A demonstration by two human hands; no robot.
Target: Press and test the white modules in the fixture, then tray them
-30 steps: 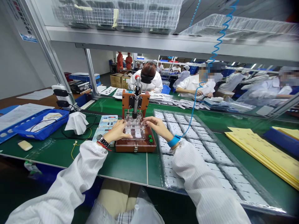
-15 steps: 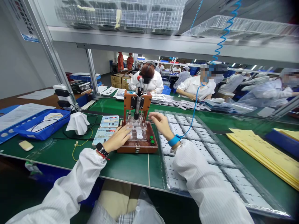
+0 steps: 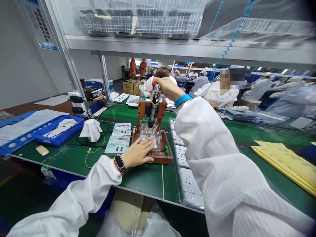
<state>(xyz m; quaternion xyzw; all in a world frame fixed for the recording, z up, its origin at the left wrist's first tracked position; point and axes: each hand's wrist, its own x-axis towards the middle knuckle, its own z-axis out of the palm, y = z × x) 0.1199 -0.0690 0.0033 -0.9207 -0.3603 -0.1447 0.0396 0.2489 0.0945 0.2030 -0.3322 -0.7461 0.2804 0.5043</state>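
Note:
In the head view a brown test fixture [image 3: 164, 161] with an upright toggle clamp [image 3: 153, 113] stands on the green bench. My right hand [image 3: 166, 86] is closed round the red handle [image 3: 154, 84] at the top of the clamp. My left hand [image 3: 139, 151] lies flat over the fixture's clear acrylic bed, fingers stretched out, partly covering a white piece [image 3: 151, 141]. Two green buttons [image 3: 166, 149] sit at the fixture's right front. Left of it are two small meters [image 3: 118, 144] with red digits.
Right of the fixture a clear tray [image 3: 180, 187] holds many white pieces, partly behind my right sleeve. Yellow sheets [image 3: 283, 164] lie farther right. A blue bin [image 3: 56, 136] and a cream block [image 3: 42, 150] are at left. A shelf [image 3: 148, 44] crosses above; a blue coiled cord hangs there.
My right hand has moved up from beside the fixture and taken hold of the red handle. My left hand has shifted forward over the acrylic bed. The view has turned slightly left.

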